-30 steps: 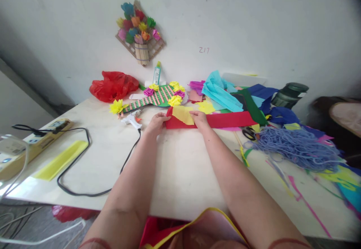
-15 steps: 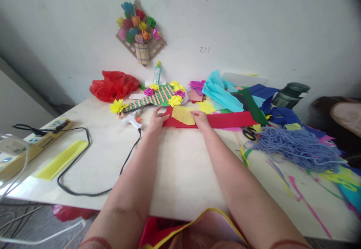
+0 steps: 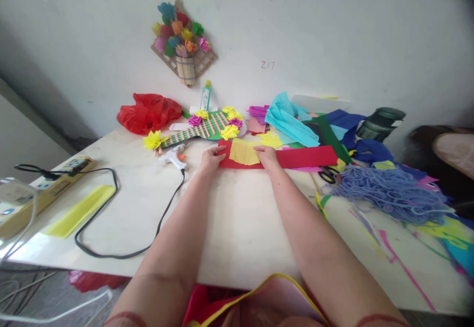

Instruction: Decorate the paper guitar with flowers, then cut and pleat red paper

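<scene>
The red paper strip (image 3: 292, 157) lay on the table (image 3: 229, 218), its long axis left-to-right. Left hand (image 3: 212, 159) pressed its left end, right hand (image 3: 267, 156) flat beside the yellow sheet (image 3: 244, 152) atop it.

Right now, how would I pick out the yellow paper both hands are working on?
Start at the pale wooden table and follow the forearms to the long red paper strip. The small yellow paper square lies on it between left hand and right hand, flat and unfolded.
</scene>
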A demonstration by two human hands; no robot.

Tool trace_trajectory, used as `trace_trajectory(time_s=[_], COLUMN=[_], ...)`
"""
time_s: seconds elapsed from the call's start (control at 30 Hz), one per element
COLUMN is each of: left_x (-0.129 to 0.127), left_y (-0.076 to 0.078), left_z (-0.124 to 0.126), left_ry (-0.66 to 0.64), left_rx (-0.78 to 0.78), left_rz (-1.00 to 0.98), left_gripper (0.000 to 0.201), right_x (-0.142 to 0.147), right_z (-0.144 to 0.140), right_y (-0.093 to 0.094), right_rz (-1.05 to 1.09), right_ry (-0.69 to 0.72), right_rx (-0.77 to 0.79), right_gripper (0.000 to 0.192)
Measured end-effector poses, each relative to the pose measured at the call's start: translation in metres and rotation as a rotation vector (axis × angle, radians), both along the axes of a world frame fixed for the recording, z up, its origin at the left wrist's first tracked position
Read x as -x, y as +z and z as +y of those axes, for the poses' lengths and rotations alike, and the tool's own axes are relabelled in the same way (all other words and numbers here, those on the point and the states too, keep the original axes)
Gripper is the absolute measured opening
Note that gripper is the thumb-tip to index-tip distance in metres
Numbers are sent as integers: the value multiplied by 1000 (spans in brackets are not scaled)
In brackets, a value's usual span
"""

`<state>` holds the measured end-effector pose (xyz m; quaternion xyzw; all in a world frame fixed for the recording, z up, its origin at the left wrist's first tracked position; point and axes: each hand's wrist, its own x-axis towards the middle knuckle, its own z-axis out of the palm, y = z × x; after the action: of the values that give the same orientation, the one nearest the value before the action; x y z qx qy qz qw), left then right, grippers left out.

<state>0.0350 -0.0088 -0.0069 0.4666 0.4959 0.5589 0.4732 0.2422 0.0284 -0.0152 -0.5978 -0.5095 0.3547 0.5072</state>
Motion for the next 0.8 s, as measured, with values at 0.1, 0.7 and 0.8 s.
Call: trace_trajectory(time_s=[0.1,0.7,0.8], left_x=[-2,11,12], left_y=[5,12,11], left_z=[-4,-11,-9], left_ry=[-50,-279,-286], left_rx=[10,66,80], left_rz=[-19,50,-2], left_gripper=[53,72,71], right_x=[-4,-8,-9], right_z=[2,-1,0], right_y=[-1,4,3], right_rz=[18,44,63], right_ry=[-12,-48,-60], right_rx=[21,41,36], right_gripper=[29,30,30])
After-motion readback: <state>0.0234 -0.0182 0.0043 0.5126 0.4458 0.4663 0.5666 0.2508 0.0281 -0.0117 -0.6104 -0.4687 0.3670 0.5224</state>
